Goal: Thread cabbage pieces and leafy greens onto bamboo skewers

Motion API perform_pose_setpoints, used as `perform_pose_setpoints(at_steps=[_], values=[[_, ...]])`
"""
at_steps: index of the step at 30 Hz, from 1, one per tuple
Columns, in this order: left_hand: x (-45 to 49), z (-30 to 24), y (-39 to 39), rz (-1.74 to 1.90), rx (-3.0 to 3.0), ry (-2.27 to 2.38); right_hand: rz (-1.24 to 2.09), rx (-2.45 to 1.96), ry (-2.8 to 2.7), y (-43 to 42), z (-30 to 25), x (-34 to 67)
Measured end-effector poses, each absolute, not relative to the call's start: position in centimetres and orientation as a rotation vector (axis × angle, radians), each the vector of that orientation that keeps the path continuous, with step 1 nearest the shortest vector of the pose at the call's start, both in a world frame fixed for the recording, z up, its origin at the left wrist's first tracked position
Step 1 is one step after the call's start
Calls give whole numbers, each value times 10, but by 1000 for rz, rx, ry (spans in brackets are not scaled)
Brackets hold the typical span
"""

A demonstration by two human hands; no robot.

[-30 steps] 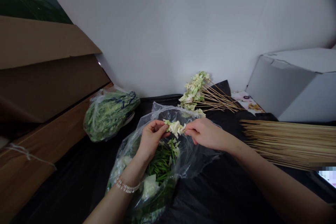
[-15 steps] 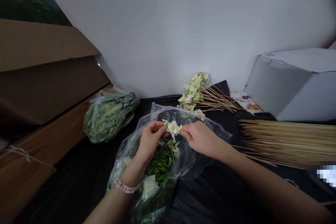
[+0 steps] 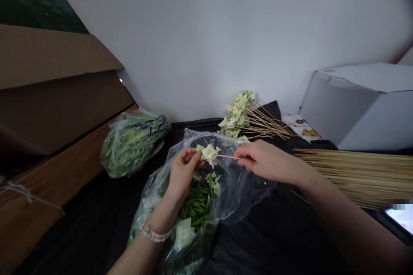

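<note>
My left hand (image 3: 184,167) pinches pale cabbage leaves (image 3: 209,154) that are bunched on the end of a thin wooden skewer (image 3: 227,156). The skewer's shaft is in the closed fingers of my right hand (image 3: 258,159), to the right of the leaves. Below both hands lies an open clear plastic bag (image 3: 238,197). Inside it are green stems (image 3: 196,202) and pale leaf pieces (image 3: 184,233). Behind the bag rests a pile of skewers loaded with cabbage (image 3: 237,114), their bare ends fanned to the right.
A tied bag of green vegetables (image 3: 134,142) lies at the left, near a cardboard box (image 3: 61,103). Many bare skewers (image 3: 355,172) are stacked at the right, with a lit phone (image 3: 402,219) in front. A white box (image 3: 358,103) stands behind them.
My right hand has slid to the right along the skewer, and a length of shaft now shows between it and the leaves. My left hand still pinches the leaves, slightly further left.
</note>
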State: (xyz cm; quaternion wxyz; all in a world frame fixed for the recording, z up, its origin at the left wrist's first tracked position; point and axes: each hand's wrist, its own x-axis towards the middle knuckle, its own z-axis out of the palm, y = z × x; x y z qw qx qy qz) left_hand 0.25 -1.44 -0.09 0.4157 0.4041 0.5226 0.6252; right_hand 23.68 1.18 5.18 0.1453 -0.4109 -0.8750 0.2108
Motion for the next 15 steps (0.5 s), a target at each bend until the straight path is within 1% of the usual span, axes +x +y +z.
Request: perform_pose_setpoints(at_steps=[3, 7, 8, 10, 15], values=[[3, 0, -15, 1485, 1057, 1299, 627, -1173, -2420, 21, 63, 261], [5, 2, -16, 1409, 1120, 1337, 848, -1111, -2006, 49, 57, 285], [5, 2, -16, 1384, 1128, 1347, 844, -1102, -1872, 58, 52, 289], [6, 3, -16, 1331, 1145, 1354, 725, -1133, -1619, 76, 38, 294], [4, 2, -14, 1294, 1148, 1351, 589, -1169, -1450, 109, 3, 300]])
